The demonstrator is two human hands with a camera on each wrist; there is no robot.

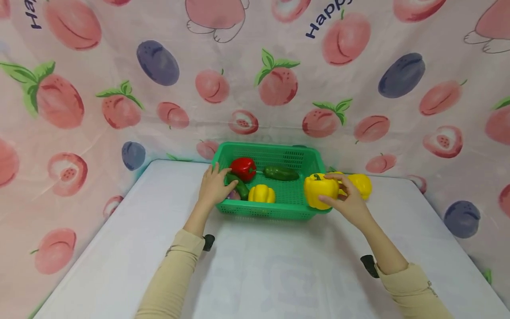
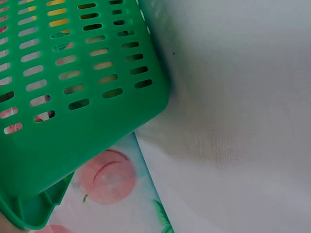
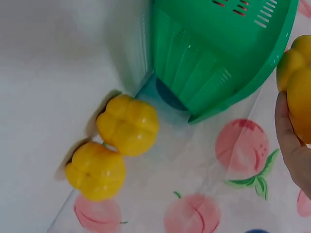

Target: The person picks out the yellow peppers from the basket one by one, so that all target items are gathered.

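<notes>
My right hand (image 1: pixel 350 201) holds a yellow bell pepper (image 1: pixel 320 191) between thumb and fingers, at the near right corner of the green plastic basket (image 1: pixel 275 212). In the right wrist view this pepper (image 3: pixel 300 92) shows at the right edge. My left hand (image 1: pixel 213 186) grips the basket's left rim, with the thumb on the inner side. Inside the basket lie a red bell pepper (image 1: pixel 243 169), a yellow bell pepper (image 1: pixel 261 194), a long dark green vegetable (image 1: pixel 280 173), and another green one (image 1: pixel 238 188) beside a partly hidden purple item (image 1: pixel 233 195).
Two more yellow bell peppers (image 3: pixel 129 125) sit on the white table (image 1: pixel 279 266) just right of the basket. A fruit-printed cloth (image 1: pixel 247 57) hangs behind and along both sides of the table.
</notes>
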